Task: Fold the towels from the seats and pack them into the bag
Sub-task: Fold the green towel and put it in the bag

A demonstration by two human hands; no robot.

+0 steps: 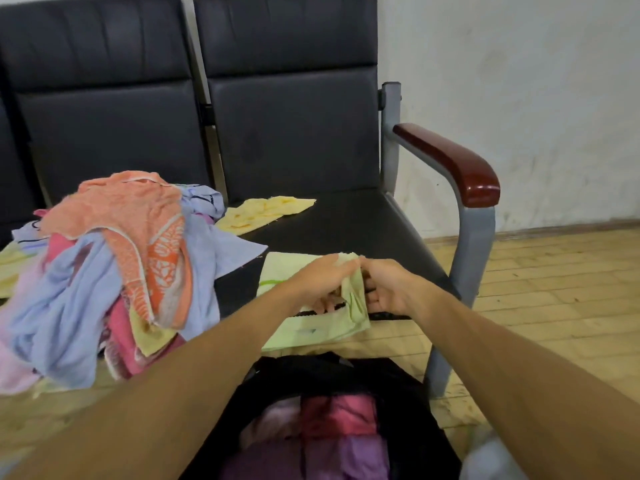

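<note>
— Two hands work one pale green towel (304, 329). Where do we find it?
— On the front of the right seat (363, 220). Its near edge hangs over the lip, just above the open bag (398, 393) below us.
— What could go wrong from here?
— We judge the overhang the main risk. If the hold loosens, the towel could slide off half folded. A skewed fold would come out lumpy and pack badly. The pile (114, 271) on the left seat also hangs over its front edge and may spill if an arm brushes it.
— And how do our hands lie?
— Both arms reach forward and meet at the towel's right end. Our left hand (322, 278) lies palm down, fingers curled under a raised fold. Our right hand (384, 289) pinches that same fold from the other side, its fingertips meeting the left hand's. Neither hand is slack, and both have hold of the cloth.
</note>
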